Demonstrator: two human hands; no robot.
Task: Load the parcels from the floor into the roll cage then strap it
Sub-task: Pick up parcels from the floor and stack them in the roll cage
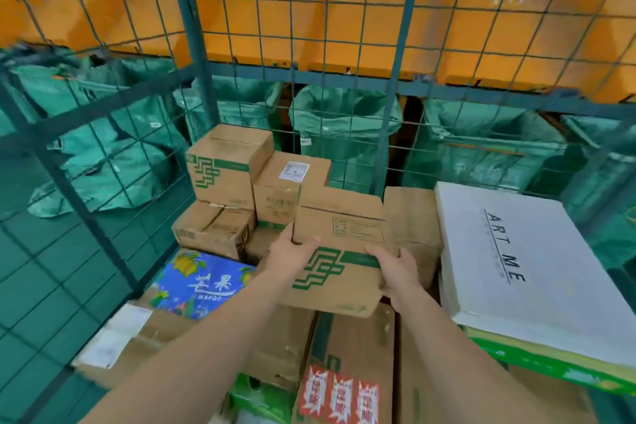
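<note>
A brown cardboard parcel (pixel 340 237) with a green logo is held over the stacked load inside the green wire roll cage (pixel 192 27). My left hand (pixel 290 253) grips its left edge, thumb on top. On the box's right lower edge my right hand (pixel 399 272) has its fingers curled round the cardboard. Beneath and around it lie other parcels: a tall logo box (pixel 227 165), a labelled box (pixel 289 182), a small taped box (pixel 213 227) and a blue mango box (pixel 206 282).
A large white flat box (pixel 526 268) lies at the right on a green-edged carton. Brown cartons (pixel 347 354) with red stickers fill the near side. Green sacks (pixel 344 127) hang beyond the mesh under an orange chute wall (pixel 309 3).
</note>
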